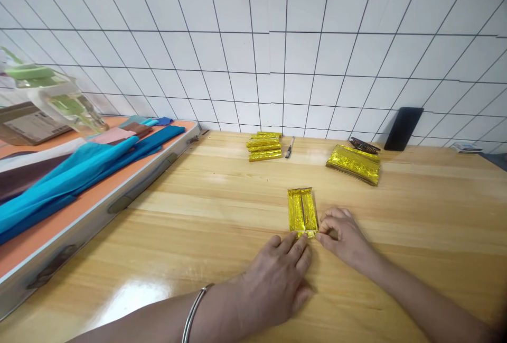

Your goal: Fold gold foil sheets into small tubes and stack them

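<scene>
A sheet of gold foil paper [295, 211] lies on the wooden table, its two sides folded in so that they meet along a middle seam. Its near edge is turned up in a narrow fold. My left hand [277, 274] rests flat with the fingertips pressing on that near edge. At the lower right corner, my right hand [343, 237] pinches the foil paper between thumb and forefinger. Farther back are several folded gold foil strips [264, 147] and, on the right, a stack of gold foil sheets [352, 164].
A pen [290, 147] lies beside the strips. Against the tiled wall leans a black phone [403, 129], with a dark hair clip [363, 145] near it. At left, an orange-topped board [130, 174] carries blue cloth [95, 163], a cardboard box [29, 123] and a clear bottle [63, 97].
</scene>
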Demonstrator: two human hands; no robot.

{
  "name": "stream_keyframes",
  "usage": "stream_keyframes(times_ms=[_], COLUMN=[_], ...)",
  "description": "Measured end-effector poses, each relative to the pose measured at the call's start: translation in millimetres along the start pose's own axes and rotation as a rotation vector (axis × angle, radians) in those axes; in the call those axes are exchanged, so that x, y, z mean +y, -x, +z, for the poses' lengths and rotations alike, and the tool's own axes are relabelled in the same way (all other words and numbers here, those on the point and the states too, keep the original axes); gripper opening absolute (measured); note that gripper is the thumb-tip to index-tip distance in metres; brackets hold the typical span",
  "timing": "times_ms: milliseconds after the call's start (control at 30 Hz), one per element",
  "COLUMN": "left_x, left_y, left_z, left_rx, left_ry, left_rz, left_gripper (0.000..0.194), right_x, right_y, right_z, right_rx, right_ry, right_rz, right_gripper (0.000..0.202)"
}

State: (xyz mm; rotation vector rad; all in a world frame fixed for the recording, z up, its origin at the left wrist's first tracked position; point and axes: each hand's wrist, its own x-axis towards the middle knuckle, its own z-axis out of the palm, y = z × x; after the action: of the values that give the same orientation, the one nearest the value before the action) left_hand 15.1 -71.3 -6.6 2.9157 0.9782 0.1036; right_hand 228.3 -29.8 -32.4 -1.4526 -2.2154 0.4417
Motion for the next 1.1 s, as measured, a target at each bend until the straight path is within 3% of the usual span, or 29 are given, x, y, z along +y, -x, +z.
stream_keyframes(times_ms=[500, 800, 967, 1100], left_x=[-5, -5, -4, -5], left_y=[-9, -13, -12, -11], left_z=[2.9, 0.5, -0.4, -1.0], left_rx=[0.001, 0.023, 0.034, 0.049], left_ry=[0.047, 0.101, 0.092, 0.091], left_rz=[-0.007, -0.021, -0.014, -0.004], left_gripper=[0.066, 0.059, 0.059, 0.059], right_x=[3, 8, 15, 1], right_y=[3, 5, 3, 8], right_z=[5, 4, -3, -15], right_rx=[0.018, 0.031, -0.010, -0.047], right_ry=[0.024, -0.022, -0.077, -0.078], right_rz=[0.035, 0.082, 0.081, 0.029], right_gripper=[0.010, 0.010, 0.017, 0.018])
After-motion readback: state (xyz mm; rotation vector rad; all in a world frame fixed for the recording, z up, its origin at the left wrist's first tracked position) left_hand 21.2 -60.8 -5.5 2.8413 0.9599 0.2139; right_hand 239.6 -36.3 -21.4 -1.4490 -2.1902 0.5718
